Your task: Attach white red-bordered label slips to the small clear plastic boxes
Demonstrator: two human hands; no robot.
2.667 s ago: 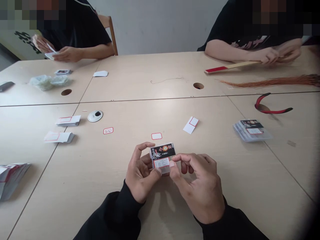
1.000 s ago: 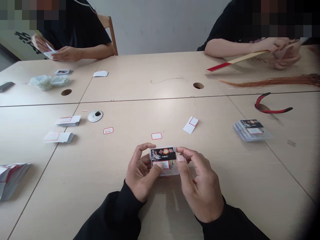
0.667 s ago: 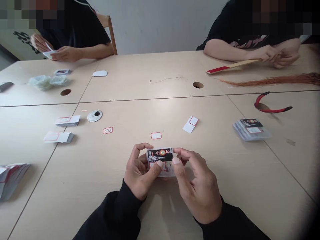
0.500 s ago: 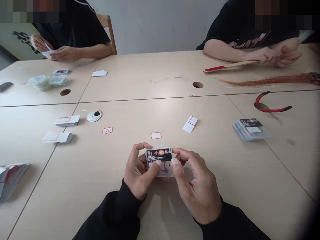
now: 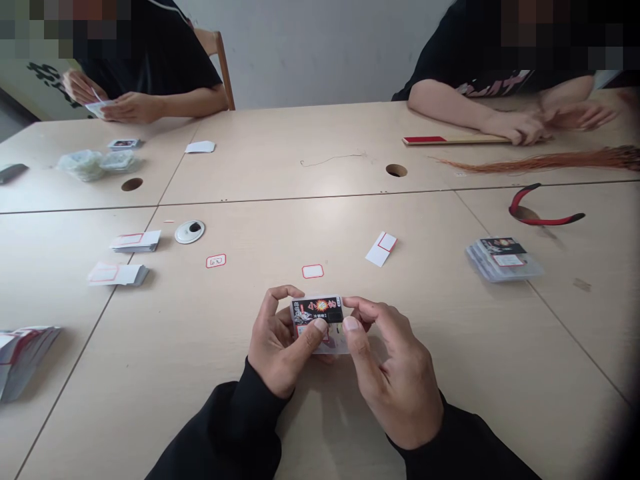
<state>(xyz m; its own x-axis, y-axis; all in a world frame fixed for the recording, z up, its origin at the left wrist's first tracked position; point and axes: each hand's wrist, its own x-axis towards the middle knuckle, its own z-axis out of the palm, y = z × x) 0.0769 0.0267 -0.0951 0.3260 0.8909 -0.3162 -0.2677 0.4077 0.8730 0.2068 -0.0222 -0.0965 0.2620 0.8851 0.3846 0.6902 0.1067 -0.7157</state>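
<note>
Between my two hands is a small flat clear plastic case (image 5: pixel 334 340) with a black printed card showing through its upper half. My left hand (image 5: pixel 277 347) grips it from the left, with the thumb pressed on its face and the index finger bent over the top edge. My right hand (image 5: pixel 403 370) pinches the right side, thumb in front and index finger at the upper corner. The fingers behind the case are mostly hidden. Just beyond it lies a blank red-bordered label (image 5: pixel 313 271), and a similar label with handwriting (image 5: pixel 216 261) is farther left.
A stack of plastic cases (image 5: pixel 503 260) stands to the right, near a red and black curved band (image 5: pixel 547 219). Paper card stacks (image 5: pixel 117 274) lie left, by a white round cap (image 5: pixel 190 232). Across the table, one person holds a small packet; another handles a wooden strip (image 5: pixel 465 139).
My hands and the case hold almost the same pose. Across the table, the right-hand person has lowered the wooden strip flat to the tabletop.
</note>
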